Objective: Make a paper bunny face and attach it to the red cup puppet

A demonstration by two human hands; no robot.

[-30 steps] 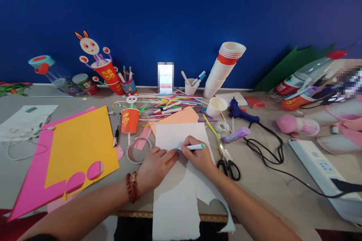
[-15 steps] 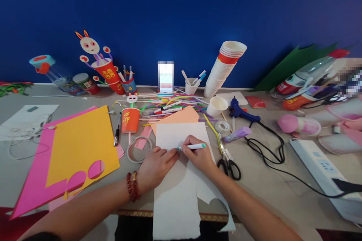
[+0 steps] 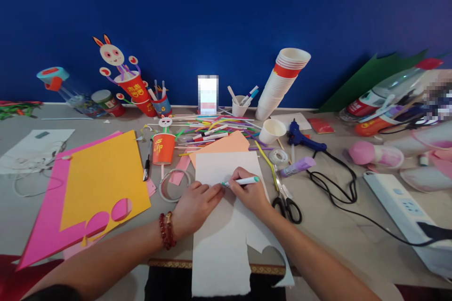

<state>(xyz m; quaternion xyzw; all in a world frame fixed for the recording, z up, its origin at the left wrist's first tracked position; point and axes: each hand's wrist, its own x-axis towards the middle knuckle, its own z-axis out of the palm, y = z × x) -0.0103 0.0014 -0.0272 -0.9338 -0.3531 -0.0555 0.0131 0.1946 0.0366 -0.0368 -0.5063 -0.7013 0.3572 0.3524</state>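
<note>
A white paper sheet [image 3: 222, 244] lies in front of me, its near end hanging over the table edge with a piece cut out. My right hand [image 3: 249, 193] pinches a teal-capped marker [image 3: 243, 180], tip touching the paper. My left hand [image 3: 194, 204], with a red bead bracelet on the wrist, presses on the sheet just left of the tip, its fingers curled against the paper. A peach sheet [image 3: 222, 143] lies partly under the white one.
Yellow card [image 3: 102, 178] on pink card [image 3: 45, 216] lies left. Scissors [image 3: 286, 202], a purple glue stick [image 3: 296, 167], tape roll [image 3: 278, 156], blue glue gun [image 3: 300, 138] with black cord lie right. Stacked cups [image 3: 278, 84], scattered straws [image 3: 212, 127], an orange cup [image 3: 163, 148] and a power strip [image 3: 406, 207] are there too.
The hands and marker stay almost where they were on the paper. The view has shifted slightly, so everything sits a little higher and further right.
</note>
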